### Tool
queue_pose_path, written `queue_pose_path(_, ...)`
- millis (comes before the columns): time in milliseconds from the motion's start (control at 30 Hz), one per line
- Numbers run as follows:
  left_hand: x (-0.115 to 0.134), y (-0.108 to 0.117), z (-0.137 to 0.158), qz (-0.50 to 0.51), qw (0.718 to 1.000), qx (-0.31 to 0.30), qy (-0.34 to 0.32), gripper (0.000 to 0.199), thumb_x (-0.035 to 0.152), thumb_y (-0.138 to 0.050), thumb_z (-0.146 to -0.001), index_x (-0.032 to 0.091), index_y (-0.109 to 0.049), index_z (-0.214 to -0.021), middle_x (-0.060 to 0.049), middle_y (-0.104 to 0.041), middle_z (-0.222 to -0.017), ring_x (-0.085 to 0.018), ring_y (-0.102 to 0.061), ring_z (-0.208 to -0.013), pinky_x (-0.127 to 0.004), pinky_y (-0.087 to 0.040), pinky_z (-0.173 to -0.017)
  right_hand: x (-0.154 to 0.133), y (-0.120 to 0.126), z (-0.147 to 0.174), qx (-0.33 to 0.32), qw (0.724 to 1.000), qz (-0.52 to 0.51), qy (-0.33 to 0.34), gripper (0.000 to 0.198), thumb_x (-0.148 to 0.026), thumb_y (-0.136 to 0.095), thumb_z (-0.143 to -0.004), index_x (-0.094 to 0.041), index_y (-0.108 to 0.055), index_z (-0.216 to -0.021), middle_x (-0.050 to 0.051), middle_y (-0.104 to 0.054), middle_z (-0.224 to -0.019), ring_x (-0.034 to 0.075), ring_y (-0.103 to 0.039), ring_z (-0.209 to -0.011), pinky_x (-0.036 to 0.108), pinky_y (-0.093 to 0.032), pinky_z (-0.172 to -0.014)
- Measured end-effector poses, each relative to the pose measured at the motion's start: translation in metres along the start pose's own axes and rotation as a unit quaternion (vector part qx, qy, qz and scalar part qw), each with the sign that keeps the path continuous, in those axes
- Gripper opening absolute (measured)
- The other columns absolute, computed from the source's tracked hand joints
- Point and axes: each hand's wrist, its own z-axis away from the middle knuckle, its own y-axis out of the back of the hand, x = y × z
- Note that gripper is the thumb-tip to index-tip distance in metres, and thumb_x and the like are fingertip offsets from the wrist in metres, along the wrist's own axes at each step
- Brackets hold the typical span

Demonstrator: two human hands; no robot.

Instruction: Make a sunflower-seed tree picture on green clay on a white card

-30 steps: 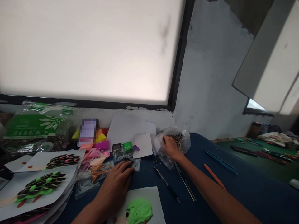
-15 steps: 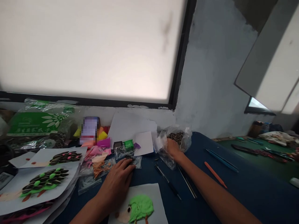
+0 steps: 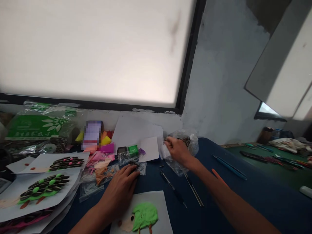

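While the person's right hand (image 3: 179, 151) is at the clear bag (image 3: 194, 149) of seeds (image 3: 186, 141), its fingers are curled, and whether they pinch one cannot be told. The left hand (image 3: 122, 183) lies loosely spread, near the green clay animal (image 3: 146, 216) on white paper (image 3: 163, 224).

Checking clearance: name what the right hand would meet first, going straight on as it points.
Probably the large white paper by the wall, past the clear bag; depth is unclear, so the right hand might brush the smaller white card first.
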Motion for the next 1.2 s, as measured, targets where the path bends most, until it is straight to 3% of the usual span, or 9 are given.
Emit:
queue_pose_path(133,-0.001,-0.001,0.001,-0.007,1.0,0.008,-0.006,0.039,0.021,-0.038,-0.094,0.02,-0.072,-0.114,-0.012,-0.066,-0.13,-0.033,-0.06,-0.12,-0.054,-0.052,-0.099,-0.023,-0.026,0.014,-0.048,0.994,-0.01,0.102,0.017,-0.026,-0.053,-0.099,-0.017,-0.066,-0.094,0.006,-0.068,-0.088,0.018,-0.064,-0.081,0.025,-0.04,-0.068)
queue_pose_path(333,0.0,-0.002,0.0,-0.004,1.0,0.021,-0.005,0.037,0.02,-0.04,-0.094,0.021,-0.073,-0.112,-0.01,-0.067,-0.128,-0.031,-0.059,-0.121,-0.051,-0.053,-0.098,-0.017,-0.049,0.017,-0.072,0.984,-0.033,0.161,0.019,-0.028,-0.059,-0.096,-0.018,-0.068,-0.109,0.009,-0.065,-0.109,0.02,-0.064,-0.093,0.026,-0.042,-0.075)
queue_pose_path(467,0.001,-0.002,0.0,-0.011,1.0,0.02,-0.006,0.037,0.02,-0.041,-0.094,0.023,-0.072,-0.112,-0.009,-0.067,-0.128,-0.029,-0.059,-0.121,-0.049,-0.053,-0.098,-0.014,-0.04,0.015,-0.072,0.983,-0.055,0.16,0.028,-0.026,-0.062,-0.095,-0.019,-0.065,-0.121,0.007,-0.066,-0.113,0.017,-0.064,-0.099,0.022,-0.044,-0.082)
queue_pose_path(600,0.0,-0.002,0.0,-0.013,1.0,0.022,-0.009,0.036,0.02,-0.042,-0.093,0.023,-0.072,-0.113,-0.008,-0.067,-0.128,-0.029,-0.059,-0.12,-0.049,-0.053,-0.098,-0.019,-0.028,0.017,-0.067,0.989,-0.033,0.126,0.017,-0.022,-0.056,-0.098,-0.016,-0.072,-0.099,0.007,-0.069,-0.103,0.017,-0.065,-0.091,0.023,-0.044,-0.077)
queue_pose_path(800,0.0,0.001,0.0,-0.003,1.0,0.005,-0.005,0.038,0.02,-0.04,-0.094,0.021,-0.072,-0.113,-0.01,-0.067,-0.129,-0.031,-0.059,-0.121,-0.051,-0.052,-0.099,-0.024,-0.016,0.023,-0.093,0.993,0.03,0.067,0.034,-0.034,-0.049,-0.101,-0.013,-0.071,-0.085,0.011,-0.069,-0.076,0.023,-0.064,-0.07,0.028,-0.037,-0.059)
queue_pose_path(967,0.002,0.004,-0.001,-0.017,1.0,-0.012,0.0,0.038,0.021,-0.04,-0.094,0.021,-0.071,-0.116,-0.01,-0.065,-0.131,-0.032,-0.059,-0.122,-0.051,-0.052,-0.099,-0.029,0.002,0.031,-0.163,0.982,0.053,0.08,0.027,-0.036,-0.059,-0.092,-0.016,-0.07,-0.078,0.009,-0.069,-0.074,0.022,-0.062,-0.066,0.028,-0.034,-0.054)
queue_pose_path(1200,0.005,0.008,-0.002,-0.035,0.999,-0.034,0.008,0.04,0.021,-0.039,-0.094,0.02,-0.07,-0.119,-0.011,-0.064,-0.134,-0.033,-0.058,-0.124,-0.053,-0.051,-0.101,-0.038,0.016,0.038,-0.268,0.954,0.1,0.094,0.011,-0.015,-0.063,-0.076,-0.014,-0.069,-0.067,0.008,-0.065,-0.063,0.021,-0.061,-0.061,0.027,-0.034,-0.052)
